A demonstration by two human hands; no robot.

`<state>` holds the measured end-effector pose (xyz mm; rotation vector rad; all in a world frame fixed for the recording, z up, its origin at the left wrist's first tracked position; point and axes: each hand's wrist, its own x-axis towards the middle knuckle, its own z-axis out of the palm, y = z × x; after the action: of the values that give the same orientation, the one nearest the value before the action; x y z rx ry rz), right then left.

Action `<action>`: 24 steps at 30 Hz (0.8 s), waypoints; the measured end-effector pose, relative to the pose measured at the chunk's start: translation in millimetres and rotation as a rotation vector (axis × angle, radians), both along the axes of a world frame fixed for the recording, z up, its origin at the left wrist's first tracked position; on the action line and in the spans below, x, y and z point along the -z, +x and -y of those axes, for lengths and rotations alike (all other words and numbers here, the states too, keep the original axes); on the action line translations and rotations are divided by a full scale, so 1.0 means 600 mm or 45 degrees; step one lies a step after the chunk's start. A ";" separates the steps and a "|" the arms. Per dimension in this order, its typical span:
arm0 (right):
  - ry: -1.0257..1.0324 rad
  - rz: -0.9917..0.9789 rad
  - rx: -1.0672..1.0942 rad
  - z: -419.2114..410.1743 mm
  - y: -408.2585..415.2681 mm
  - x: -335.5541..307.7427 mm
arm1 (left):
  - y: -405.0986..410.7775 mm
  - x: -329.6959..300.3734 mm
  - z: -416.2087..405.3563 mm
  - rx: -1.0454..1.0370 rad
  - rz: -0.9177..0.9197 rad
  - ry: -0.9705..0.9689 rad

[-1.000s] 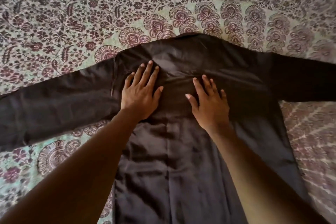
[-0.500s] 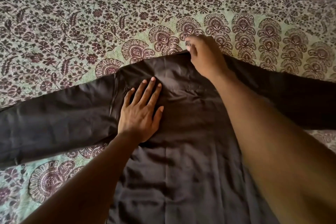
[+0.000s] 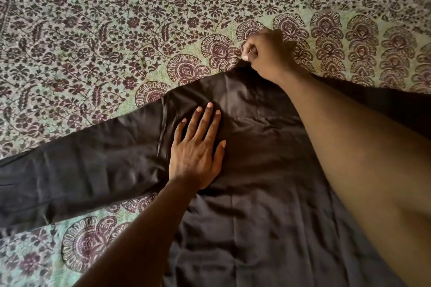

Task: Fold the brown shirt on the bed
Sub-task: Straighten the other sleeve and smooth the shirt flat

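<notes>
Reaching up off the chest, the right hand (image 3: 268,53) now pinches the collar edge of the brown shirt (image 3: 256,182), which lies spread across the bed (image 3: 93,42) with its neck toward the far edge. The left hand (image 3: 198,147) presses flat, fingers spread, beside the shoulder seam. Pulling the collar taut against that anchor should smooth the creases. The cloth looks thin, faintly glossy; the bedcover is matte, densely floral.

Brown shirt (image 3: 268,170) lies flat on bed, back up (slightly wrinkled), left sleeve (image 3: 77,170) spread out.
</notes>
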<state>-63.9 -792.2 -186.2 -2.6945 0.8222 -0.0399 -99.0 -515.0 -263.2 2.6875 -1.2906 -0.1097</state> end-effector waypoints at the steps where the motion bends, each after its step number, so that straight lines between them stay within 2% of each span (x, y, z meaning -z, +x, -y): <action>1: -0.084 0.040 0.029 -0.009 -0.011 -0.001 | 0.000 0.001 0.001 0.004 0.000 -0.001; 4: -0.336 0.272 0.088 -0.057 -0.066 -0.001 | 0.000 0.001 0.001 0.009 0.003 -0.002; 6: -0.431 0.372 -0.007 -0.103 -0.121 0.019 | 0.000 0.001 0.001 0.006 0.004 -0.004; 8: -0.417 0.260 -0.190 -0.142 -0.184 0.052 | 0.002 0.001 -0.001 0.003 0.008 -0.005; 10: -0.438 -0.035 -0.323 -0.139 -0.241 0.081 | 0.003 0.002 -0.001 0.006 0.011 -0.010; 11: -0.432 -0.136 -0.302 -0.122 -0.262 0.090 | 0.003 0.003 0.000 0.010 0.015 -0.006; 13: -0.412 -0.247 -0.076 -0.069 -0.293 0.100 | 0.001 0.003 0.001 0.010 0.012 0.008; 15: -0.200 -0.321 0.237 -0.013 -0.306 0.094 | 0.003 0.002 0.000 0.003 0.013 0.019; 17: -0.081 -0.268 0.449 0.003 -0.308 0.079 | 0.002 -0.001 0.002 0.001 0.017 0.026; 18: -0.131 -0.219 0.461 -0.008 -0.307 0.070 | 0.001 -0.003 0.002 0.001 0.016 0.029; 21: -0.309 -0.100 0.120 -0.092 -0.320 0.068 | -0.001 -0.003 0.003 -0.003 0.034 0.032; 23: -0.283 -0.151 -0.125 -0.144 -0.348 0.092 | -0.001 0.000 0.004 0.003 0.040 0.023; 24: -0.260 -0.183 -0.134 -0.156 -0.361 0.101 | -0.001 0.002 0.003 0.003 0.037 0.016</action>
<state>-280.6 -698.5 -246.8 -2.9580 0.7520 0.1001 -99.6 -516.8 -264.4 2.7082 -1.3053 -0.0801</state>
